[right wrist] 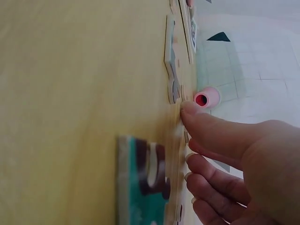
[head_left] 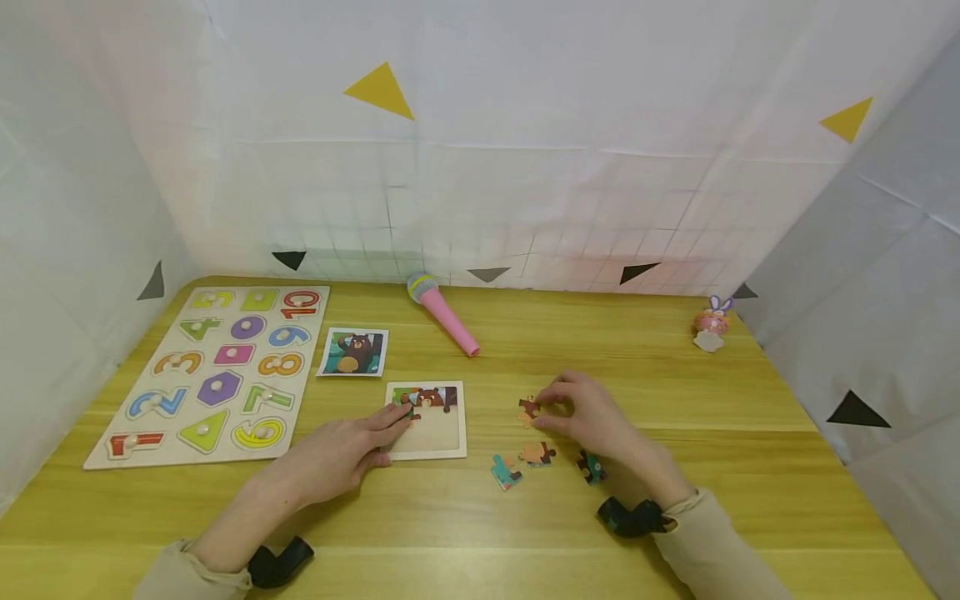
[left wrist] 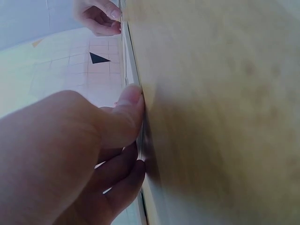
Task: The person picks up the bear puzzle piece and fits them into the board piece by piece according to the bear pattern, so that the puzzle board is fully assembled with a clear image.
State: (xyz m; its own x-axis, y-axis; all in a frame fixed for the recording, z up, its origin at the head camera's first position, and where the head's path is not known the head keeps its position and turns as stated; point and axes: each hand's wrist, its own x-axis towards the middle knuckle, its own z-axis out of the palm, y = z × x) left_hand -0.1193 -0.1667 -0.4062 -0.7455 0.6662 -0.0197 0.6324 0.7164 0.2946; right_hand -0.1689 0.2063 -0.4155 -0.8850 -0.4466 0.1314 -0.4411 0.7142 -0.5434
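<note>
In the head view, my left hand (head_left: 341, 454) lies over the left side of a small wooden puzzle board (head_left: 438, 448). Its fingers reach over the rim and the thumb holds the near edge. Inside the board, the top shows a bear's head made of puzzle pieces (head_left: 429, 398). My right hand (head_left: 588, 414) pinches a brown-and-orange puzzle piece (head_left: 528, 409) between thumb and index finger, at the table. Loose nearby lie a teal piece (head_left: 506, 472), an orange-brown piece (head_left: 537, 453) and a dark teal piece (head_left: 591, 467), the last just beneath the right wrist.
A bear picture card (head_left: 352, 353) lies behind the board. On the left is a large number-and-shape peg puzzle (head_left: 168, 379). A pink toy microphone (head_left: 448, 318) lies at the back, and a small toy with bunny ears (head_left: 711, 323) stands at far right. White cloth (head_left: 540, 217) encloses the table.
</note>
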